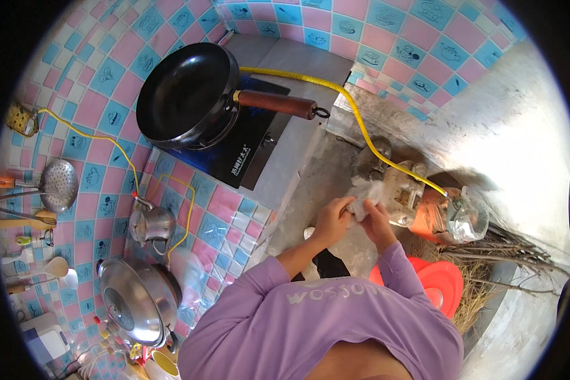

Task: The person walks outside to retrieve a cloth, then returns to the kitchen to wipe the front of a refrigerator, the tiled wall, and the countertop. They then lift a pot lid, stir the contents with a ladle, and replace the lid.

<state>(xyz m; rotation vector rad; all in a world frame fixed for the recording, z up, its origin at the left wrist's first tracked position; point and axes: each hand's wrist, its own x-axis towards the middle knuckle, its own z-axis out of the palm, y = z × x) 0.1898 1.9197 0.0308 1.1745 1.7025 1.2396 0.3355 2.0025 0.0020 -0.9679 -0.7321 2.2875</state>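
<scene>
Both of my hands meet in front of me over the concrete floor. Between the fingers of my left hand (334, 221) and my right hand (376, 222) is a crumpled whitish piece, thin plastic or cloth (365, 195); which cannot be told. Just beyond it lie dusty, dirty objects (399, 194) by the wall. To the left of my hands, a black wok (185, 95) with a wooden handle (275, 103) sits tilted on a gas stove (240, 152). A yellow corrugated gas hose (356, 109) runs from behind the stove down to the right, past my hands.
An orange bag (430, 216) and a clear plastic container or bag (468, 218) stand right of my hands, near dry sticks (508, 249). A red plastic stool or basin (444, 282) is by my right arm. A metal kettle (151, 224) and a lidded steel pot (133, 299) stand left.
</scene>
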